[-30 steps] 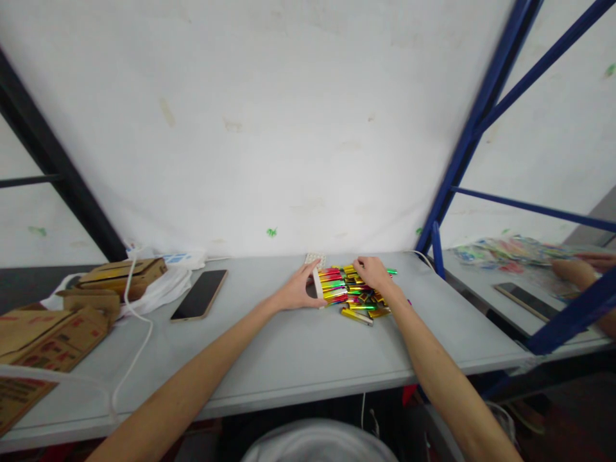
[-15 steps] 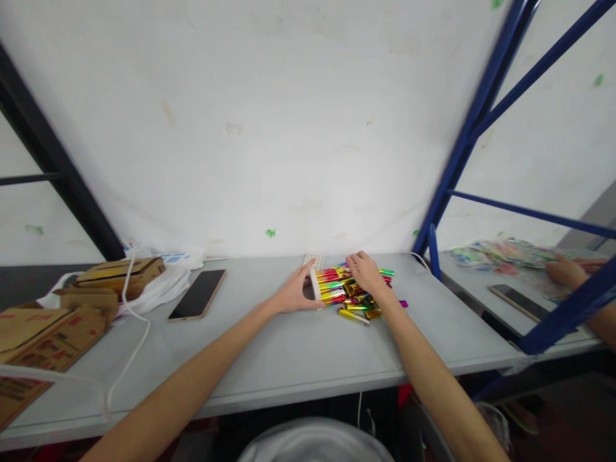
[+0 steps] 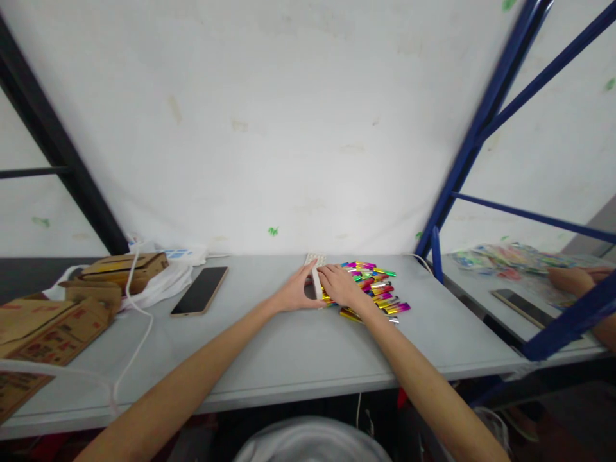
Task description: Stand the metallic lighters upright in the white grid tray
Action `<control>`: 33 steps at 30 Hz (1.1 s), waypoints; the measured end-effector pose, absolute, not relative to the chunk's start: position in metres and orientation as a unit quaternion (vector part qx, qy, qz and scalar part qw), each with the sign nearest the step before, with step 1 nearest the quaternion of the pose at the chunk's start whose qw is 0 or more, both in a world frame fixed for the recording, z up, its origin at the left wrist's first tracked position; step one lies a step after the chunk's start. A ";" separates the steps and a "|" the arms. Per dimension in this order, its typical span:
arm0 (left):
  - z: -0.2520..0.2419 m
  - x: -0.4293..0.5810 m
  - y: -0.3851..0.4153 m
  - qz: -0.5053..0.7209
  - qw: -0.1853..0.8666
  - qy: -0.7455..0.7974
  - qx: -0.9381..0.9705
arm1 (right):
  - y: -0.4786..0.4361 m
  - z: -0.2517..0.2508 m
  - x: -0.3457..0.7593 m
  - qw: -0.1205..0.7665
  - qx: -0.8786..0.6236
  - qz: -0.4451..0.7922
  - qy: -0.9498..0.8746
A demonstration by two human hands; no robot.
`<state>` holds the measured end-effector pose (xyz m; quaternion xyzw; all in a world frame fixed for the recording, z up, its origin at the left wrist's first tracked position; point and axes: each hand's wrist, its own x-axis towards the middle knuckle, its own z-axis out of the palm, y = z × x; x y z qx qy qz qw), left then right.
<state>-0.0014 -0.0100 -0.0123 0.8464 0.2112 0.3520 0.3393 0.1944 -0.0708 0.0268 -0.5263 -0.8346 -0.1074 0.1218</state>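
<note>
A heap of shiny multicoloured sticks [image 3: 375, 289] lies on the grey table [image 3: 289, 346] near its back edge. A white perforated tray [image 3: 315, 273] stands on edge at the heap's left side. My left hand [image 3: 294, 292] cups that tray from the left, thumb and fingers curved round it. My right hand [image 3: 339, 285] rests palm down on the left part of the heap, right beside the tray, with its fingers laid over the sticks.
A black phone [image 3: 199, 290] lies left of my hands. Brown cardboard boxes [image 3: 52, 321], a white plastic bag [image 3: 158, 285] and a white cable [image 3: 137, 333] fill the left end. A blue rack post [image 3: 462, 167] stands at right, with another person's hand [image 3: 572, 279] beyond.
My right hand slid left across the heap to the tray's side, uncovering the sticks on the right. My left hand stayed on the tray.
</note>
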 end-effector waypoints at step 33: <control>-0.013 -0.003 -0.012 0.350 0.340 0.220 0.844 | -0.065 0.027 0.268 0.201 -0.635 -0.056 -0.743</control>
